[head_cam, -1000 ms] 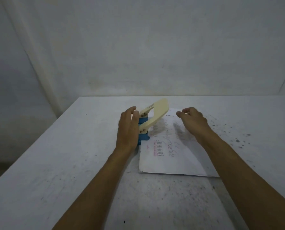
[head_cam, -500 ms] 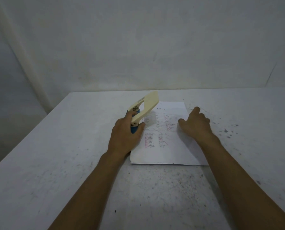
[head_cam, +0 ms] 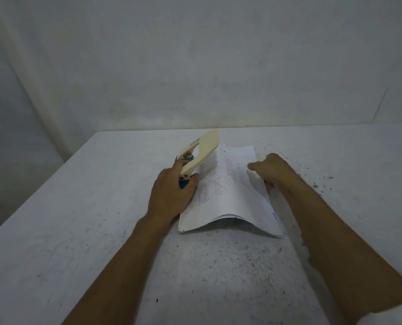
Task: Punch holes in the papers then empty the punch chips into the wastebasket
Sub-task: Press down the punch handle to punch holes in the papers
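Observation:
A hole punch [head_cam: 201,151] with a cream lever and a blue base stands on the white table [head_cam: 78,219], its lever raised. My left hand [head_cam: 172,193] grips its base from the left. A thin stack of papers [head_cam: 228,195] with red writing lies to the right of the punch, its left edge in at the punch. The stack bows upward in the middle. My right hand [head_cam: 272,172] is closed on the stack's right edge, fingers over the top sheet. No wastebasket is in view.
The table top is scuffed and speckled with dark spots, mostly at the right [head_cam: 322,184]. A pale wall [head_cam: 195,66] rises directly behind the table's far edge. The table's left edge runs diagonally at the left.
My right hand has shifted from lying flat on the papers to gripping their right edge, pushing leftward. The stack now arches up off the table. My left hand stays on the punch.

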